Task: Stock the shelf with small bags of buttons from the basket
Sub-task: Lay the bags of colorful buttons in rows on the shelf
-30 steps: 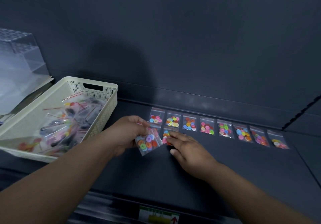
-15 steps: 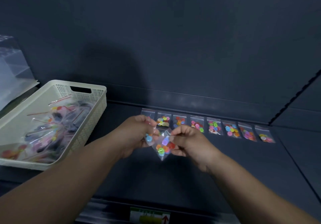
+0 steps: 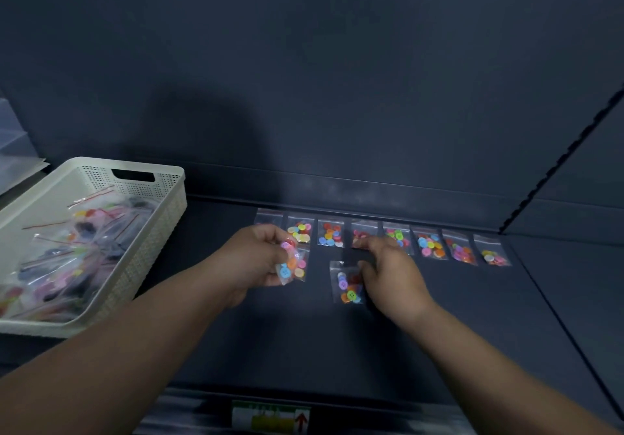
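- small bags of buttons (image 3: 331, 233) are laid flat, side by side, in a row of eight along the back of the dark shelf (image 3: 472, 316).
- a loose bag (image 3: 293, 267) of blue, orange and pink buttons is gripped in the curled fingers of the left hand (image 3: 256, 259), just in front of the row's left end; whether more than one bag is held there cannot be told.
- a second bag (image 3: 349, 284) is pinched at its right edge by the curled fingers of the right hand (image 3: 391, 276), in front of the row's middle; whether it is touching the shelf cannot be told.
- a heap of bags (image 3: 67, 259) is kept in the cream basket (image 3: 148, 259) at the left, well apart from the row.
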A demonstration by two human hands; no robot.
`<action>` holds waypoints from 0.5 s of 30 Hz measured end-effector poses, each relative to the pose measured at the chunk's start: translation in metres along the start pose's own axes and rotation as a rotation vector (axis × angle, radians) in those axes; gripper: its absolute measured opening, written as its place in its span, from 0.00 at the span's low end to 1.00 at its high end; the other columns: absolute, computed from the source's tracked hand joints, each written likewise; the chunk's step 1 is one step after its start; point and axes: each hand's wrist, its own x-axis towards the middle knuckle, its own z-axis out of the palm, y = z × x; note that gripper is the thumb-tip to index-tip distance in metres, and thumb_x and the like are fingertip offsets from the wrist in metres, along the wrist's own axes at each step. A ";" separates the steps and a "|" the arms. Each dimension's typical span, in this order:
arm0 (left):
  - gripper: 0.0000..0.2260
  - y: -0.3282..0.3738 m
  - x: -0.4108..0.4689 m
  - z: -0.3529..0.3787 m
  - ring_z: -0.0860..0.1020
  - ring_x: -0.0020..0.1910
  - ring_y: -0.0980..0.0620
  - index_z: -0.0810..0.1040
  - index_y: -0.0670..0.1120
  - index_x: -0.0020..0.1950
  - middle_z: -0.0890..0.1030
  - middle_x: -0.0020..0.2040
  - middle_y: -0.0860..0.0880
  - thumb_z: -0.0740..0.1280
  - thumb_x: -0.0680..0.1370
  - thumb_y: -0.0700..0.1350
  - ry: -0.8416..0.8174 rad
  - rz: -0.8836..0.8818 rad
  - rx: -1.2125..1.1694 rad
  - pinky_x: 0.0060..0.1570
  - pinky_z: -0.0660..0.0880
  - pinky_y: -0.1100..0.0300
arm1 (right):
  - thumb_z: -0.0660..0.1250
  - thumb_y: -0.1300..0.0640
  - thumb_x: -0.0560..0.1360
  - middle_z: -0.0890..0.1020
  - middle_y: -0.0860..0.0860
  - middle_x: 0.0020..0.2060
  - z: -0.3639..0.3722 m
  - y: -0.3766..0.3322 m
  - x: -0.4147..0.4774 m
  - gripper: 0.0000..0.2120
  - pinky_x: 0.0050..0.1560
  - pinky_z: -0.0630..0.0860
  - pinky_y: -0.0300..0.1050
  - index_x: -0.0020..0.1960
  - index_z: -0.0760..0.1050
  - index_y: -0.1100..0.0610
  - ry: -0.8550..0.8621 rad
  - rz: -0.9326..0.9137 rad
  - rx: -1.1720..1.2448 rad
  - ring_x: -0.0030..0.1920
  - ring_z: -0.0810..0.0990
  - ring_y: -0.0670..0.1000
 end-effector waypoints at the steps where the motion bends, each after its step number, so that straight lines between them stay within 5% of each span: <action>1: 0.09 0.000 0.000 0.000 0.81 0.36 0.52 0.78 0.43 0.47 0.82 0.44 0.43 0.63 0.75 0.31 0.009 0.003 -0.001 0.33 0.79 0.59 | 0.62 0.64 0.76 0.75 0.47 0.51 -0.001 0.002 -0.006 0.11 0.43 0.63 0.20 0.55 0.77 0.55 0.001 -0.072 -0.056 0.48 0.74 0.46; 3: 0.08 -0.002 0.002 0.001 0.80 0.36 0.53 0.78 0.43 0.47 0.82 0.43 0.45 0.64 0.75 0.32 0.029 0.007 0.000 0.39 0.79 0.57 | 0.61 0.63 0.75 0.78 0.48 0.49 0.002 0.007 -0.018 0.09 0.45 0.68 0.28 0.49 0.78 0.55 -0.064 -0.193 -0.168 0.51 0.74 0.49; 6: 0.07 -0.004 0.004 0.001 0.79 0.37 0.53 0.79 0.45 0.48 0.83 0.44 0.46 0.65 0.75 0.34 0.044 0.006 -0.003 0.38 0.77 0.60 | 0.60 0.59 0.75 0.80 0.46 0.56 0.010 0.017 -0.024 0.13 0.55 0.71 0.40 0.55 0.80 0.52 -0.161 -0.301 -0.290 0.55 0.75 0.52; 11: 0.06 -0.002 0.003 0.001 0.80 0.39 0.51 0.78 0.46 0.46 0.83 0.44 0.45 0.67 0.75 0.36 0.061 0.004 -0.021 0.36 0.76 0.60 | 0.56 0.54 0.77 0.75 0.46 0.65 0.016 0.015 -0.017 0.19 0.65 0.66 0.44 0.65 0.74 0.51 -0.193 -0.335 -0.287 0.64 0.72 0.52; 15: 0.06 0.000 0.001 -0.001 0.81 0.40 0.50 0.78 0.46 0.47 0.83 0.45 0.44 0.67 0.75 0.35 0.069 0.011 -0.045 0.36 0.76 0.60 | 0.55 0.52 0.78 0.68 0.47 0.70 0.021 0.011 -0.012 0.21 0.68 0.50 0.36 0.70 0.68 0.52 -0.202 -0.396 -0.329 0.72 0.61 0.51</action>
